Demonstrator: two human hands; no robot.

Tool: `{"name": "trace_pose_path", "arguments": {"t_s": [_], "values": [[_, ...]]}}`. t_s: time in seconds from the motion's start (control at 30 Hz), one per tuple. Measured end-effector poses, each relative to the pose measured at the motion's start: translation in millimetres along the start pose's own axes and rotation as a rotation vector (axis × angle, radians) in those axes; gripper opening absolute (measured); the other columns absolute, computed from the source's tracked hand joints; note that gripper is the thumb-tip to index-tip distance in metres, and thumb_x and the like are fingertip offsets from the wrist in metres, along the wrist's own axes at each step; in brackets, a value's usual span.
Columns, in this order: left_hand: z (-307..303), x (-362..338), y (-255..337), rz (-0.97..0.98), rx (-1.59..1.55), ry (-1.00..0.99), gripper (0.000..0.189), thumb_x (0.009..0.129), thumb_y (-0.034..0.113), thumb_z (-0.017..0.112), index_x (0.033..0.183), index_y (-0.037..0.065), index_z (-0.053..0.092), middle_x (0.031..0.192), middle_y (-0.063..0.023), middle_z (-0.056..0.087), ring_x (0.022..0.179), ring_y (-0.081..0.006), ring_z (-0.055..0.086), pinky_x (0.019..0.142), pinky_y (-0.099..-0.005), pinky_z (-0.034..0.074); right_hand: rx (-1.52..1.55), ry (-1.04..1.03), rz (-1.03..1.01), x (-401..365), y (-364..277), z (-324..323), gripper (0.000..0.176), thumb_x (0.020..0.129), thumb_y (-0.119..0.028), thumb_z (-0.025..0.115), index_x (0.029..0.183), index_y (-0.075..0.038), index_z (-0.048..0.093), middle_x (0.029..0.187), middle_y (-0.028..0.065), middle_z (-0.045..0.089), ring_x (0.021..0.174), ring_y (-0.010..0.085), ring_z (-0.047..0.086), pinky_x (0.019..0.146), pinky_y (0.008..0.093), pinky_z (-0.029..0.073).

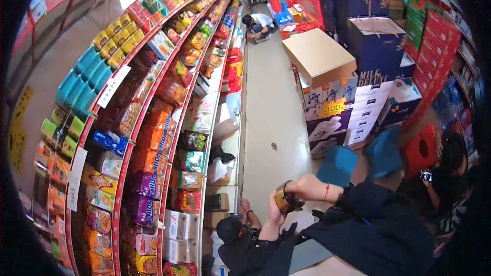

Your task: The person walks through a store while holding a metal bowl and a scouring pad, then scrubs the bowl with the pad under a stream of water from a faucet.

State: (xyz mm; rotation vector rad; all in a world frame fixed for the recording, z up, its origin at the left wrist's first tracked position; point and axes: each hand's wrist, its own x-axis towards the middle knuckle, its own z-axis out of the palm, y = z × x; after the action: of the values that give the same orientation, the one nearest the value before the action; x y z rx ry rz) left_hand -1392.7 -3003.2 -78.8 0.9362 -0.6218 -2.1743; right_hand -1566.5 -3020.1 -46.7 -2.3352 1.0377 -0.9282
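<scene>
In front of my body, my left hand (275, 210) is wrapped round the side of a small brown and gold round container, like a jar or can (287, 199). My right hand (308, 188), with a red string at its wrist, is closed and pressed against the container's upper end. Its fingertips are hidden, so whatever they pinch there does not show. The container is tilted, and its label cannot be read.
Packed snack shelves (153, 138) run along the left. Stacked cartons (327, 102), blue stools (337, 166) and a red stool (422, 151) stand right. People are close by at lower left (230, 232) and right (452, 163); another person (262, 23) crouches down the aisle.
</scene>
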Motion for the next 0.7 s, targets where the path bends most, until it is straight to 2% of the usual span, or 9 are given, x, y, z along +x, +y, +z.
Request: {"name": "trace_pose_path", "arguments": {"t_s": [0.17, 0.2, 0.27, 0.33, 0.4, 0.43, 0.53, 0.67, 0.7], "values": [[-13, 71, 51, 0.183, -0.074, 0.122, 0.059, 0.088, 0.051, 0.023, 0.119, 0.007, 0.048, 0.11, -0.0122, 0.058, 0.096, -0.03, 0.058, 0.073, -0.0512, 0.051, 0.053, -0.133, -0.1, 67, 48, -5, 0.024, 0.066, -0.008, 0.059, 0.089, -0.015, 0.062, 0.073, 0.0076, 0.061, 0.067, 0.0289, 0.06, 0.055, 0.0373, 0.048], [-18, 86, 62, 0.18, -0.076, 0.12, 0.059, 0.088, 0.051, 0.023, 0.119, 0.007, 0.048, 0.11, -0.0122, 0.058, 0.096, -0.03, 0.058, 0.073, -0.0512, 0.051, 0.051, -0.134, -0.097, 81, 62, -8, 0.024, 0.066, -0.008, 0.059, 0.089, -0.015, 0.062, 0.073, 0.0076, 0.061, 0.067, 0.0289, 0.06, 0.055, 0.0373, 0.048], [-24, 116, 87, 0.048, -0.041, -0.052, 0.059, 0.089, 0.049, 0.018, 0.12, 0.008, 0.048, 0.11, -0.0126, 0.058, 0.097, -0.0298, 0.058, 0.069, -0.0513, 0.052, 0.108, 0.024, 0.036, 113, 89, -16, 0.023, 0.066, -0.008, 0.059, 0.088, -0.015, 0.062, 0.075, 0.0075, 0.061, 0.067, 0.0295, 0.06, 0.054, 0.0366, 0.048], [-22, 152, 120, 0.017, -0.073, -0.055, 0.059, 0.089, 0.049, 0.018, 0.12, 0.009, 0.048, 0.11, -0.0127, 0.058, 0.094, -0.03, 0.059, 0.066, -0.0503, 0.053, -0.049, -0.052, 0.122, 142, 131, -14, 0.024, 0.066, -0.009, 0.059, 0.089, -0.015, 0.061, 0.079, 0.0072, 0.062, 0.067, 0.0294, 0.06, 0.055, 0.0367, 0.048], [-34, 194, 155, 0.06, 0.012, -0.024, 0.059, 0.089, 0.049, 0.018, 0.12, 0.008, 0.047, 0.111, -0.0124, 0.057, 0.097, -0.0299, 0.058, 0.069, -0.0496, 0.053, -0.071, -0.014, 0.082, 178, 156, -17, 0.024, 0.065, -0.009, 0.059, 0.088, -0.015, 0.061, 0.079, 0.0068, 0.062, 0.066, 0.0291, 0.06, 0.055, 0.0374, 0.048], [-55, 231, 163, 0.143, -0.044, 0.059, 0.059, 0.089, 0.048, 0.018, 0.121, 0.007, 0.047, 0.111, -0.0121, 0.057, 0.1, -0.0299, 0.057, 0.072, -0.0487, 0.052, -0.048, -0.023, -0.026, 199, 173, -15, 0.025, 0.064, -0.009, 0.059, 0.088, -0.015, 0.061, 0.077, 0.0059, 0.061, 0.066, 0.0287, 0.06, 0.055, 0.038, 0.047], [-74, 296, 227, 0.158, -0.06, 0.086, 0.058, 0.09, 0.047, 0.019, 0.12, 0.007, 0.047, 0.111, -0.0119, 0.057, 0.102, -0.029, 0.056, 0.076, -0.045, 0.052, -0.09, -0.046, 0.018, 274, 227, -17, 0.021, 0.063, -0.01, 0.061, 0.084, -0.016, 0.062, 0.072, 0.0048, 0.061, 0.062, 0.0286, 0.059, 0.052, 0.037, 0.047], [-79, 357, 330, 0.035, 0.003, -0.118, 0.056, 0.089, 0.044, 0.019, 0.12, 0.007, 0.048, 0.11, -0.0119, 0.058, 0.098, -0.0299, 0.057, 0.076, -0.045, 0.052, -0.2, 0.099, 0.064, 378, 284, -34, 0.018, 0.063, -0.011, 0.061, 0.081, -0.015, 0.061, 0.069, 0.0053, 0.06, 0.06, 0.029, 0.059, 0.05, 0.0367, 0.046], [-80, 379, 348, 0.074, 0.041, -0.122, 0.056, 0.089, 0.044, 0.018, 0.121, 0.008, 0.047, 0.11, -0.0122, 0.058, 0.096, -0.0311, 0.058, 0.07, -0.0491, 0.053, -0.215, 0.106, 0.081, 399, 298, -41, 0.019, 0.063, -0.011, 0.061, 0.081, -0.015, 0.062, 0.07, 0.0054, 0.06, 0.061, 0.0287, 0.059, 0.051, 0.0364, 0.047]]}}
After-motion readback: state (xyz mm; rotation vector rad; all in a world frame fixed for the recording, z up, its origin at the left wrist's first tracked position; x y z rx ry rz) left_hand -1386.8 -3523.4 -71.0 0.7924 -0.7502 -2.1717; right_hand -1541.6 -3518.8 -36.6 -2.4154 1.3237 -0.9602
